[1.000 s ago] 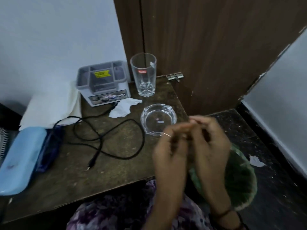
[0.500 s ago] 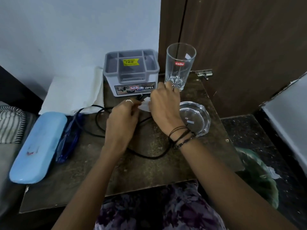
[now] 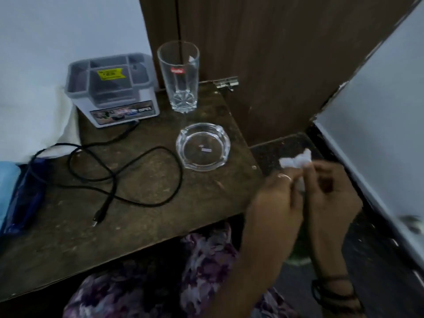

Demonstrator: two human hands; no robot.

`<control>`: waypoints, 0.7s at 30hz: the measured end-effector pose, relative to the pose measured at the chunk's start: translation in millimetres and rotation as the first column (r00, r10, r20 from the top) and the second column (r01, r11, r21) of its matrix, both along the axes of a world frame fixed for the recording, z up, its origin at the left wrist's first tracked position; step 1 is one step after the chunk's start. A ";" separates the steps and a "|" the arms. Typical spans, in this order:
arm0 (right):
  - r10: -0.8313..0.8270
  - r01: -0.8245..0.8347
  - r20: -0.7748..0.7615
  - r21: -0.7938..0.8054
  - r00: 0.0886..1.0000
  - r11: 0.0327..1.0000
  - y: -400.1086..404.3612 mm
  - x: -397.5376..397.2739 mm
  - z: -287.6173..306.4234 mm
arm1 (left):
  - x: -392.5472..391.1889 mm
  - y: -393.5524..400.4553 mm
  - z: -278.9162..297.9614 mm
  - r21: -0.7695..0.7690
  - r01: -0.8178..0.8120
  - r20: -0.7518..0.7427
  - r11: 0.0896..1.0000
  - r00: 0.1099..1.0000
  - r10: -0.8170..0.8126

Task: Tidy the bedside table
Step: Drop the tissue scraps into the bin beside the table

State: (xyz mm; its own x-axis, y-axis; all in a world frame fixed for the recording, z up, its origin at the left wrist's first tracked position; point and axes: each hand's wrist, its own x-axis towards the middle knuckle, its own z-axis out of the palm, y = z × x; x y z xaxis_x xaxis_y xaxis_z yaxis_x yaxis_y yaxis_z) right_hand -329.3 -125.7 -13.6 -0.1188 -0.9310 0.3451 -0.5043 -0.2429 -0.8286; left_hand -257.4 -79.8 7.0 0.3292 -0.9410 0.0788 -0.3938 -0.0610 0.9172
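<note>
A crumpled white paper scrap (image 3: 296, 160) is pinched between my left hand (image 3: 275, 203) and my right hand (image 3: 330, 193), held off the right edge of the dark bedside table (image 3: 68, 244), above the floor. On the table lie a black cable (image 3: 128, 177), a glass ashtray (image 3: 203, 146), a tall empty drinking glass (image 3: 180, 76) and a grey compartment organiser (image 3: 112, 88). A green bin (image 3: 298, 259) shows only as a sliver below my hands.
A blue case (image 3: 9, 177) and a dark blue pouch (image 3: 24, 198) overhang the table's left edge. A white cloth (image 3: 34, 125) lies at the back left. A brown wooden door (image 3: 263, 53) stands behind the table, and a pale wall (image 3: 378, 134) rises on the right.
Both hands reached to the paper scrap in front of the organiser, picked it up and carried it right, off the table edge. The spot by the organiser now holds no scrap.
</note>
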 end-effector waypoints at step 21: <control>0.077 -0.029 -0.137 0.320 0.988 0.947 -7.7 -42.3 -64.3 | -35.7 -24.8 -47.5 0.306 0.062 -0.040 0.950 0.998 -0.052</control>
State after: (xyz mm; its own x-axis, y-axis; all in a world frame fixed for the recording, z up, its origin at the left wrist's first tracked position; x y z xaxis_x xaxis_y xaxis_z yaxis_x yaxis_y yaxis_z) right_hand -371.7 -133.5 -77.9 -0.0368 -0.9985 0.0414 -0.6185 -0.0098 -0.7857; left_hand -293.1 -104.6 -40.4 0.2720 -0.9354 -0.2258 -0.3765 -0.3194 0.8696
